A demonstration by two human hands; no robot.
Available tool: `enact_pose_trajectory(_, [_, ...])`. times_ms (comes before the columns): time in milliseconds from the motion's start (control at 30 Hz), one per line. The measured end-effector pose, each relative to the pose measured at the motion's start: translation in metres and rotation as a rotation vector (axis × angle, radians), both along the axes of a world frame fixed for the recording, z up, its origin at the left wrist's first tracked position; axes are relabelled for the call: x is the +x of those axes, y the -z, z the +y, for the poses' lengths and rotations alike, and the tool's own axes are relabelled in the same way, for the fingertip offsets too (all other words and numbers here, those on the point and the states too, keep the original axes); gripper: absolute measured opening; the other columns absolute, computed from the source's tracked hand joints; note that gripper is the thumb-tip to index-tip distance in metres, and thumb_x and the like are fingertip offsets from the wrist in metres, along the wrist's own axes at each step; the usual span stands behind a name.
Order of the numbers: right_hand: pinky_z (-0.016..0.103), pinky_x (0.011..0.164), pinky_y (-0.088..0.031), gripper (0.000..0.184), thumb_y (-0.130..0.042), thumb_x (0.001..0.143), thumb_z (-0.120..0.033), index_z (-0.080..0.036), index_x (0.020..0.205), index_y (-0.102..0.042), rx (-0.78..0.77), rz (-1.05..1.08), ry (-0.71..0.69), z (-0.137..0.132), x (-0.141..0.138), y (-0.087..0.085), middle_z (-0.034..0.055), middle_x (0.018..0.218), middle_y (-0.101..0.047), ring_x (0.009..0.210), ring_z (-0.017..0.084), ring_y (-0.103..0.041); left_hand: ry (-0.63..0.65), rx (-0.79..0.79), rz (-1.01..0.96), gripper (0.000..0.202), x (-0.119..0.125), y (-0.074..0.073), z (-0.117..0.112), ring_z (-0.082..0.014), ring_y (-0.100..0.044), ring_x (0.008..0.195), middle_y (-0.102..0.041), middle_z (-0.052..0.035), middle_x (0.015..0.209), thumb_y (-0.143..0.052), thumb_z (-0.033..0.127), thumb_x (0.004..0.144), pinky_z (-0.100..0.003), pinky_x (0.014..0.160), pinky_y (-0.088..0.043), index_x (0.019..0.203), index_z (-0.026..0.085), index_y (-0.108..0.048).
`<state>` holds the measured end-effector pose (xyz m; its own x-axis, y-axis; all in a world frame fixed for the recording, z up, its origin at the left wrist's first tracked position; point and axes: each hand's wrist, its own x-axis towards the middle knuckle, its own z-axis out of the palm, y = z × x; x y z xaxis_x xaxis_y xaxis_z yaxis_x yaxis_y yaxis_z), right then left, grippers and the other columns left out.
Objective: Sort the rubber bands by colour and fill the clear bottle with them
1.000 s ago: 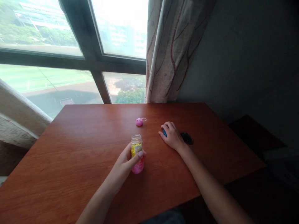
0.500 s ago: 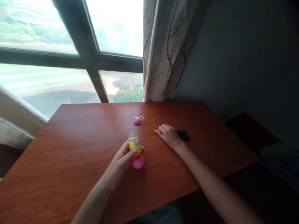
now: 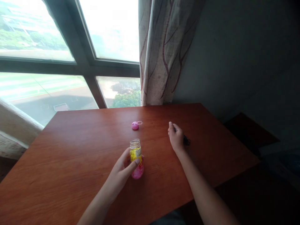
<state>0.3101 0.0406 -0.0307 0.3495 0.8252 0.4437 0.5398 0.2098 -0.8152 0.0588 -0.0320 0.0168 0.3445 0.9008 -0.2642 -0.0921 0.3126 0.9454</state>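
Note:
My left hand [image 3: 125, 164] is wrapped round a clear jar [image 3: 135, 143] standing roughly upright, its mouth uncovered. Yellow and pink small bands fill the jar, and a label with a barcode faces up on its side. Beyond the jar lies its pink lid [image 3: 135, 126], with a thin loop attached. To the right, my right hand [image 3: 176, 136] is closed on a bunch of thin black elastic bands [image 3: 187, 140]. Some of the bands stick out behind the fist, and the rest are hidden by the fingers.
A reddish-brown wooden table [image 3: 75, 156] spreads under both hands. Past its far edge are a window frame [image 3: 86, 67] and a patterned curtain [image 3: 154, 62]. A dark wall [image 3: 229, 62] rises at the right.
My right hand has gone from lying beside the black bands to closing on them. The left hand keeps hold of the jar, which stands a little more upright. The view has shifted slightly.

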Motion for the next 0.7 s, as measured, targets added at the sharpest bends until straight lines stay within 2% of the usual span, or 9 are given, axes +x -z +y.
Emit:
enact_pose_trajectory(67, [0.022, 0.038, -0.022, 0.056, -0.03, 0.092, -0.071, -0.025, 0.062, -0.026, 0.011, 0.311, -0.021, 0.0, -0.002, -0.008, -0.0088, 0.053, -0.027, 0.041, 0.008, -0.023, 0.013, 0.004, 0.02, 0.046, 0.0, 0.0, 0.0, -0.0243, -0.063, 0.101, -0.07, -0.0062, 0.101, -0.072, 0.044, 0.079, -0.031, 0.09, -0.047, 0.115, 0.019, -0.059])
enact_pose_trajectory(167, [0.019, 0.033, -0.017, 0.057, -0.058, 0.081, -0.068, -0.024, 0.062, -0.028, -0.017, 0.993, -0.158, -0.002, -0.005, -0.02, -0.0106, 0.054, -0.027, 0.04, 0.005, -0.018, 0.028, 0.011, 0.004, 0.049, 0.0, 0.003, 0.0, -0.0242, -0.062, 0.103, -0.069, -0.0059, 0.104, -0.072, 0.044, 0.079, -0.031, 0.092, -0.047, 0.119, 0.02, -0.057])
enact_pose_trajectory(233, [0.017, 0.032, -0.016, 0.057, -0.07, 0.077, -0.06, -0.022, 0.061, -0.031, -0.053, 1.287, -0.228, -0.004, -0.006, -0.026, -0.011, 0.054, -0.03, 0.04, 0.004, -0.018, 0.052, 0.03, -0.012, 0.052, 0.002, 0.006, -0.001, -0.0243, -0.062, 0.104, -0.069, -0.0064, 0.107, -0.073, 0.043, 0.079, -0.031, 0.093, -0.047, 0.122, 0.02, -0.056])
enact_pose_trajectory(333, [0.016, 0.031, -0.017, 0.055, -0.072, 0.08, -0.051, -0.021, 0.06, -0.031, -0.066, 1.444, -0.258, -0.007, -0.006, -0.03, -0.0111, 0.053, -0.03, 0.039, 0.004, -0.019, 0.099, 0.074, -0.005, 0.054, 0.004, 0.009, -0.002, -0.0249, -0.06, 0.107, -0.068, -0.0078, 0.111, -0.072, 0.041, 0.081, -0.03, 0.093, -0.047, 0.127, 0.02, -0.054])
enact_pose_trajectory(467, [0.015, 0.031, -0.019, 0.051, -0.071, 0.084, -0.044, -0.022, 0.061, -0.031, -0.068, 1.54, -0.3, -0.01, -0.012, -0.029, -0.0117, 0.051, -0.028, 0.038, 0.004, -0.019, 0.149, 0.15, 0.049, 0.05, 0.007, 0.007, -0.003, -0.0236, -0.061, 0.104, -0.068, -0.0067, 0.105, -0.066, 0.038, 0.085, -0.029, 0.09, -0.048, 0.13, 0.019, -0.054])
enact_pose_trajectory(600, [0.016, 0.031, -0.019, 0.049, -0.068, 0.086, -0.042, -0.022, 0.062, -0.031, -0.114, 1.577, -0.382, -0.014, -0.03, -0.027, -0.0122, 0.049, -0.023, 0.038, 0.005, -0.018, 0.192, 0.256, 0.168, 0.05, 0.014, 0.002, -0.003, -0.0234, -0.062, 0.099, -0.069, -0.0066, 0.109, -0.064, 0.033, 0.085, -0.031, 0.091, -0.048, 0.133, 0.02, -0.055])
enact_pose_trajectory(700, [0.015, 0.031, -0.018, 0.047, -0.069, 0.085, -0.039, -0.022, 0.062, -0.032, -0.132, 1.63, -0.466, -0.016, -0.047, -0.028, -0.0126, 0.049, -0.023, 0.037, 0.004, -0.017, 0.201, 0.381, 0.303, 0.047, 0.02, 0.002, -0.003, -0.0258, -0.062, 0.105, -0.067, -0.0081, 0.118, -0.063, 0.027, 0.083, -0.033, 0.097, -0.045, 0.129, 0.021, -0.059])
